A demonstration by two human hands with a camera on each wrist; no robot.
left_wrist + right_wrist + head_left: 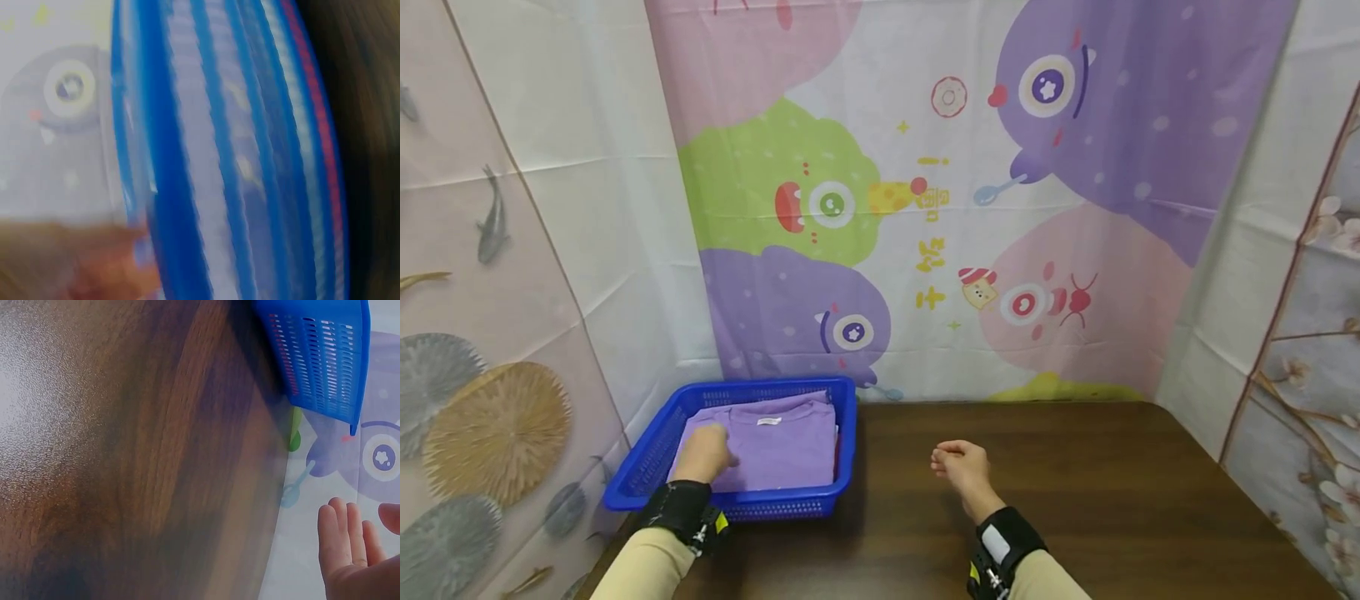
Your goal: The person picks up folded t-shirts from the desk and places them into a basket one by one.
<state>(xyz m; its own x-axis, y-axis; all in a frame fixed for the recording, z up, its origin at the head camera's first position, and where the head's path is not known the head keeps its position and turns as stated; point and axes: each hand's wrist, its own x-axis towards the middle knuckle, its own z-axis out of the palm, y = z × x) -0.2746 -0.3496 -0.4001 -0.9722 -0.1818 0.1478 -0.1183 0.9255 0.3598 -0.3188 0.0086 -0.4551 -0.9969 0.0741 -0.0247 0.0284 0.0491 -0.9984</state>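
Observation:
A folded purple shirt (pixel 782 450) lies in a blue plastic basket (pixel 847 454), its neckline and white label towards the back. Over the shirt's left part is my left hand (pixel 703 454), its fingers loosely bent and partly turned from sight. No cloth is seen lifted by it; whether it touches the shirt I cannot tell. In the left wrist view this hand (pixel 119 269) is a blur beside the basket rim (pixel 165 156). My right hand (pixel 962 467) hovers over the table to the right, holding nothing, its fingers (pixel 337 540) loosely bent.
The basket stands at the back left of a dark brown wooden table (pixel 1075 483). Light and reddish layers show through its slotted wall (pixel 325 362). Behind hangs a curtain (pixel 925 350) with cartoon monsters, and patterned cloths (pixel 490 250) enclose both sides.

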